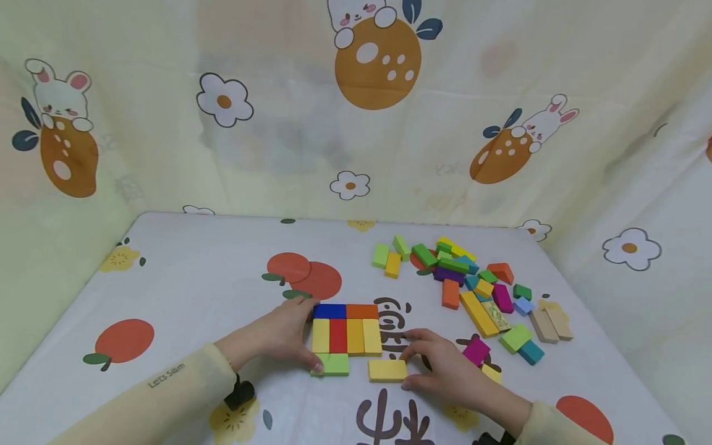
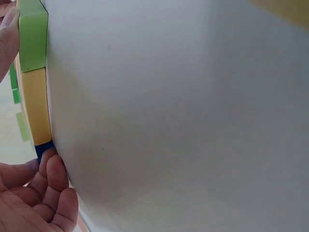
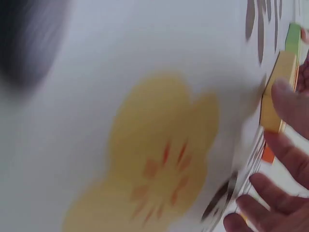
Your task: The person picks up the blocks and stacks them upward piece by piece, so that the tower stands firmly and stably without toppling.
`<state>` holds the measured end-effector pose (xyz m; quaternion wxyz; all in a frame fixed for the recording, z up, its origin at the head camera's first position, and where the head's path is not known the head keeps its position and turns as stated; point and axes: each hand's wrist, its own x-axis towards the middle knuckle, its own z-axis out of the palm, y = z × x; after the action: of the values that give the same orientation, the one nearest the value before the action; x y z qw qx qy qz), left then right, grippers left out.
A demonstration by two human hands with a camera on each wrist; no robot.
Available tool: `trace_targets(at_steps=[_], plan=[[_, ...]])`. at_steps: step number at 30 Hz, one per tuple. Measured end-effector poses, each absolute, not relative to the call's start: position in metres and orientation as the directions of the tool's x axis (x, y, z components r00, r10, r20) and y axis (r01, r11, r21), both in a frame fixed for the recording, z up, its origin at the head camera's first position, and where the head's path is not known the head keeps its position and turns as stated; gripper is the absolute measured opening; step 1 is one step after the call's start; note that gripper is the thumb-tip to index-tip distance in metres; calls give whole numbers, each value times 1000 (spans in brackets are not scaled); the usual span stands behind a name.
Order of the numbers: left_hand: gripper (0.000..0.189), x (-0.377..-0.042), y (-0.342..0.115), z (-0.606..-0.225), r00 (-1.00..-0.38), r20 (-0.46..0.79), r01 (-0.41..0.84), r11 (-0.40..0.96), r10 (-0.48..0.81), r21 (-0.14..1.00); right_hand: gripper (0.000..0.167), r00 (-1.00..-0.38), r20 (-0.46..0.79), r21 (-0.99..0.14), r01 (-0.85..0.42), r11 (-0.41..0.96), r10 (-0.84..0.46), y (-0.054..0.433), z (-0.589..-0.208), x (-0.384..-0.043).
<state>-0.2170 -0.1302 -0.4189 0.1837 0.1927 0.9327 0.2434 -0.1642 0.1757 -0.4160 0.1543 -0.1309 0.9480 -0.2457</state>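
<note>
Flat on the table lies a group of blocks: a blue block (image 1: 330, 311) and an orange block (image 1: 362, 311) at the back, then upright yellow blocks (image 1: 321, 335) and a red block (image 1: 337, 335). A light green block (image 1: 334, 364) adjoins their front left. My left hand (image 1: 286, 334) spans the group's left side, thumb at the green block and fingertips by the blue block (image 2: 43, 151). To the right of the green block, with a gap between, lies a pale yellow block (image 1: 387, 371). My right hand (image 1: 445, 371) pinches its right end between thumb and finger.
Many loose blocks (image 1: 453, 266) lie scattered at the back right, with a long yellow block (image 1: 479, 314) and tan blocks (image 1: 544, 326) among them. A magenta block (image 1: 476, 350) sits beside my right hand. A patterned cloth (image 1: 267, 148) hangs behind the table.
</note>
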Motion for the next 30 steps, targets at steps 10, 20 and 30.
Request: trace_targets(at_steps=[10, 20, 30], plan=[[116, -218, -130, -420, -859, -250, 270, 811, 446, 519, 26, -955, -162, -449, -153, 881, -248, 149, -416, -162], [116, -218, -130, -420, -857, -248, 269, 803, 451, 531, 20, -956, -107, -445, -200, 873, -273, 139, -416, -161], [116, -218, -129, -420, -858, -258, 264, 812, 444, 520, 19, -950, -119, -440, -210, 873, -289, 136, -417, -162]])
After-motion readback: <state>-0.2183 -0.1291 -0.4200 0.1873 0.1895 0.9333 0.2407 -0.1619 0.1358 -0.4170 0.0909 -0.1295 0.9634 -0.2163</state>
